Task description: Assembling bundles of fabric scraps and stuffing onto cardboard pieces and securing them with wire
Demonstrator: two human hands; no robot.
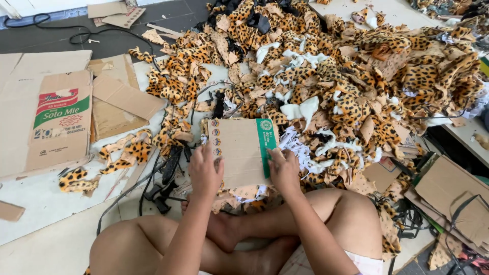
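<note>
The person's left hand (205,172) is gripping the lower left edge of a flat cardboard piece (239,150), fingers curled over it and closed on the board. The right hand (283,170) is gripping the lower right edge of the same cardboard piece, thumb lying on its green printed strip and fingers wrapped behind. The cardboard piece is lying flat in front of the person's crossed bare legs (244,234), its far edge reaching toward a big heap of leopard-print fabric scraps (351,76).

That heap is spreading beyond and to the right of the cardboard piece, mixed with white stuffing bits (300,109) and tan offcuts. Just left of the cardboard piece, black cables (168,173) are trailing across the white floor sheet (41,203). A few loose leopard scraps (130,153) are lying further left of the cardboard piece. Well to the left, a flattened cardboard box (56,122) with red and green printing is lying flat, with a plain brown board (125,97) beside it. To the right of the cardboard piece, past the legs, more brown cardboard sheets (453,198) are lying in a stack.
</note>
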